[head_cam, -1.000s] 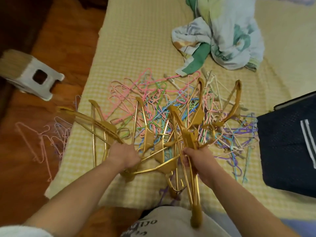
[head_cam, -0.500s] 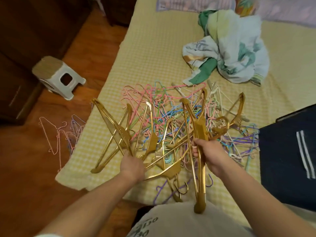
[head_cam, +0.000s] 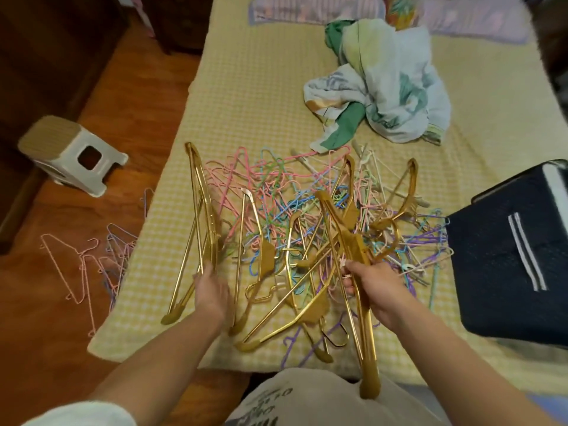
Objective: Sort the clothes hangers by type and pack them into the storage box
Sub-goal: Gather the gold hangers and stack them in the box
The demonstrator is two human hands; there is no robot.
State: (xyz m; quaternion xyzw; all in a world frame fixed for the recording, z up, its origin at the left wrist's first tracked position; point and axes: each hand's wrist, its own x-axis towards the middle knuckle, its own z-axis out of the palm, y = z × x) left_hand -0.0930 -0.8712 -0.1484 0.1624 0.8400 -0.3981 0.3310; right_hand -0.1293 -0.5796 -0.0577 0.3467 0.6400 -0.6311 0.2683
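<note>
A tangle of pastel wire hangers [head_cam: 285,204] lies in the middle of the yellow checked bed [head_cam: 252,87]. Several gold hangers [head_cam: 276,305] lie loose on top of it, between my hands. My left hand [head_cam: 212,292] holds a bundle of gold hangers [head_cam: 199,216] at its neck, over the bed's left side. My right hand [head_cam: 376,287] grips a second stack of gold hangers [head_cam: 364,339]; its lower end hangs past the bed's front edge. The dark blue fabric storage box [head_cam: 504,272] stands on the bed, right of the pile.
A crumpled floral cloth [head_cam: 390,93] lies behind the pile, with pillows [head_cam: 322,9] at the head of the bed. On the wooden floor to the left are a white stool [head_cam: 72,155] and several fallen wire hangers [head_cam: 92,265].
My left hand has swung its gold bundle out to the left, away from the pile. My right hand keeps its hold on the other stack. The view has tilted up the bed.
</note>
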